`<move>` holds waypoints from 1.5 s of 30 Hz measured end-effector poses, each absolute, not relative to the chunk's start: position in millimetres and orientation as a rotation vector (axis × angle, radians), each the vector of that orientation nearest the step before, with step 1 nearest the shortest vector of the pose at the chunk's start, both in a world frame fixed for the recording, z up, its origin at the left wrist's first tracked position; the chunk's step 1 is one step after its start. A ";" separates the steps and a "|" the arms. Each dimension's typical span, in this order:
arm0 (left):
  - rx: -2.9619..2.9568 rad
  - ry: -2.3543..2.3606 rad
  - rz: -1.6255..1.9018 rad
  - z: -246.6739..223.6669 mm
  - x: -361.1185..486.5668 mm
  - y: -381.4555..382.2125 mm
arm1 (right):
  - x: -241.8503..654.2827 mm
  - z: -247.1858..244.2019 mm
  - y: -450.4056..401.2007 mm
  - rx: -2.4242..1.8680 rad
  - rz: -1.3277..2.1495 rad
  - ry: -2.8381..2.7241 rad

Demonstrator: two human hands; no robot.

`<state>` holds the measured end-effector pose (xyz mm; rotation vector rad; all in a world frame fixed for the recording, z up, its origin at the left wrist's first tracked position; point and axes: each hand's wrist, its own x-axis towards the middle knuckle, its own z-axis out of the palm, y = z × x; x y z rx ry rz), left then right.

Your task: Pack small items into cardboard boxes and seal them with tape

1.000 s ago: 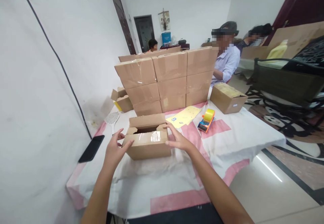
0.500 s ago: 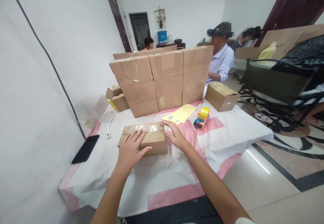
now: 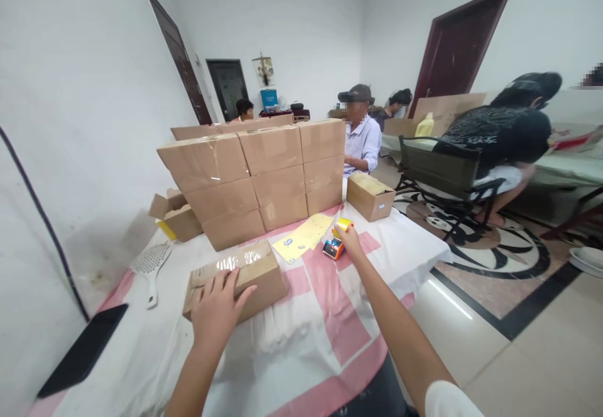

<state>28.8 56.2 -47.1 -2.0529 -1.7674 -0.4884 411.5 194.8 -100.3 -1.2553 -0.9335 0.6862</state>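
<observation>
A cardboard box (image 3: 261, 282) with clear tape along its top lies on the cloth-covered table (image 3: 282, 341). My left hand (image 3: 217, 304) rests on its top and near side, fingers spread. Further right, my right hand (image 3: 349, 242) is closed on the tape dispenser (image 3: 333, 249), which is orange and blue with a yellow roll. Part of the dispenser is hidden by the fingers. A yellow sheet (image 3: 301, 238) lies flat between the box and the dispenser.
Stacked cardboard boxes (image 3: 277, 175) form a wall behind. An open box (image 3: 181, 219), a white slotted spatula (image 3: 151, 266) and a black phone (image 3: 85, 348) are at the left. A closed box (image 3: 372, 197) stands at the right. Other people sit beyond, one in a light shirt (image 3: 365, 144).
My right hand has left the box's right end and taken hold of the tape dispenser. My left hand stays on the box. The view has swung to the right.
</observation>
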 end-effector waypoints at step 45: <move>-2.813 -2.199 -2.061 -107.3 214.1 96.6 | 322.0 -121.1 156.8 -1.123 0.854 -0.869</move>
